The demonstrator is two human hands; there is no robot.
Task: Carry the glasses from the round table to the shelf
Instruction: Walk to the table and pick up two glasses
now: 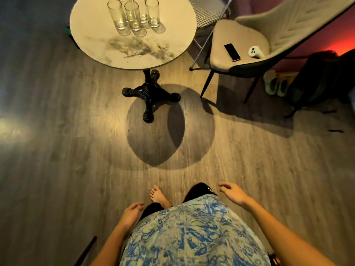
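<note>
Head view looks down past a patterned skirt to a wood floor, with the round table [132, 33] ahead and a chair [242, 45] to its right. Glasses [134, 16] — five can be counted, though the frame's top edge may cut off more — stand upright in a tight cluster on the far half of the tabletop, some touching or nearly so. No shelf is in sight.

Both hands are empty and well short of the table. Left hand [131, 213] hangs by the hip with fingers loosely curled; right hand [233, 192] is held out to the side, fingers spread and relaxed. Neither grips anything.

These are tall, narrow, straight-walled tumblers of clear glass — probably light for their height, rigid, smooth enough to slip, and breakable if knocked or dropped. Being tall and slim, they would tip easily, and packed this close one nudge could clink several together. A wrap around the lower or middle wall looks safest, starting with a glass at the cluster's near edge so the fingers have room. One per hand seems the prudent load.
</note>
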